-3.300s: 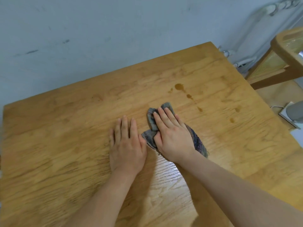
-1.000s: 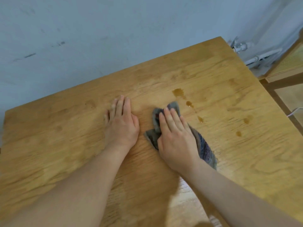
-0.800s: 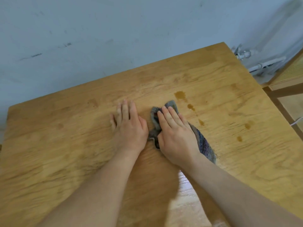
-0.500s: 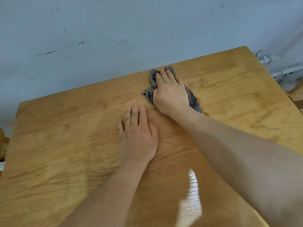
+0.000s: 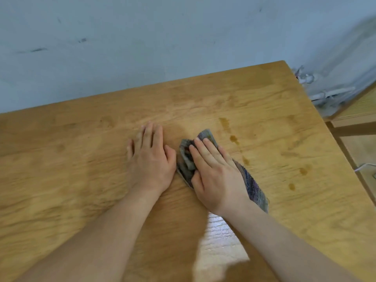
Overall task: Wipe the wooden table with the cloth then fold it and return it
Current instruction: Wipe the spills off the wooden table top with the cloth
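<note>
A crumpled grey cloth point(image 5: 253, 186) lies on the wooden table point(image 5: 71, 180) near its middle. My right hand point(image 5: 215, 174) lies flat on top of the cloth with straight fingers and presses it onto the wood. Flat on the bare table just left of the cloth rests my left hand point(image 5: 151, 159), fingers together and pointing away from me. Brown liquid spots point(image 5: 234, 138) dot the table to the right of the cloth, with more spots point(image 5: 292, 186) further right.
A pale blue wall point(image 5: 142, 47) runs along the table's far edge. White pipes point(image 5: 325, 94) and a wooden piece of furniture point(image 5: 358, 119) stand past the table's right edge. A white cable point(image 5: 364, 165) lies on the floor there.
Half a second ago my right hand had pushed the cloth to the far edge. It has now pulled it back to the middle, beside my left hand. The brown streak looks smeared.
</note>
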`<state>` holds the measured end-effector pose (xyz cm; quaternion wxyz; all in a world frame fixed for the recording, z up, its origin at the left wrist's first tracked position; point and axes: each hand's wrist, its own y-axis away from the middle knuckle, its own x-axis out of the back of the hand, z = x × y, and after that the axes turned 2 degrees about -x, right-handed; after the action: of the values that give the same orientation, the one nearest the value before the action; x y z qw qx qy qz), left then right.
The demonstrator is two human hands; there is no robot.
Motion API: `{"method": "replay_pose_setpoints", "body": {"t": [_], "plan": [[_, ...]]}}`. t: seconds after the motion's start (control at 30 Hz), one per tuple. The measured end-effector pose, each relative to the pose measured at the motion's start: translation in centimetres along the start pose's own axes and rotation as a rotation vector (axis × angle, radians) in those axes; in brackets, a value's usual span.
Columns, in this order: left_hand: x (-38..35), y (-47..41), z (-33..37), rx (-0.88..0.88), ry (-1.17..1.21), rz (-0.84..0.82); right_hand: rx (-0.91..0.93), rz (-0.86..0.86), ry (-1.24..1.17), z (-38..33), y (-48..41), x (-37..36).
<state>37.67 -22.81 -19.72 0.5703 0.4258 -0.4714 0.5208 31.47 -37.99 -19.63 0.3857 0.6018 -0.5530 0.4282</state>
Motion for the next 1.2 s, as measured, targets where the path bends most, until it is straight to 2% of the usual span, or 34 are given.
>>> {"method": "replay_pose_setpoints", "body": {"t": [0.1,0.23,0.33,0.43,0.57,0.63,0.67,0.77,0.83,0.87,1.03,1.2], "plan": [[0.1,-0.1,0.1,-0.002,0.002,-0.005,-0.033,0.041,-0.021,0.7,-1.1,0.5],[0.0,0.0,0.1,-0.011,0.018,0.011,-0.191,0.015,-0.012,0.0,-3.5,0.2],[0.0,0.6,-0.1,-0.038,0.032,0.023,-0.107,0.041,-0.024,0.0,-0.4,0.4],[0.1,1.0,0.1,-0.051,0.051,0.01,-0.037,0.045,-0.001,3.1,3.9,1.5],[0.2,4.2,2.2,-0.02,0.028,-0.026,-0.329,0.143,0.034,7.2,5.6,3.0],[0.0,6.7,4.2,-0.038,0.02,-0.06,-0.475,0.162,0.075,5.3,5.3,2.3],[-0.2,7.7,5.2,-0.065,0.008,-0.073,-0.49,0.151,0.059,3.8,5.1,1.7],[-0.9,9.0,6.2,-0.104,-0.021,-0.092,-0.268,-0.002,0.004,1.1,5.3,0.7],[-1.0,9.0,6.0,-0.097,-0.021,-0.085,-0.155,0.003,0.012,2.8,6.1,1.4],[-0.8,9.0,6.0,-0.096,-0.019,-0.088,-0.156,0.038,0.035,4.2,6.5,1.9],[-0.3,9.2,6.3,-0.109,0.029,-0.116,-0.514,0.109,0.117,10.6,7.0,4.1],[-0.4,9.2,6.4,-0.104,0.057,-0.095,-0.741,0.188,0.101,7.2,5.9,2.9]]}}
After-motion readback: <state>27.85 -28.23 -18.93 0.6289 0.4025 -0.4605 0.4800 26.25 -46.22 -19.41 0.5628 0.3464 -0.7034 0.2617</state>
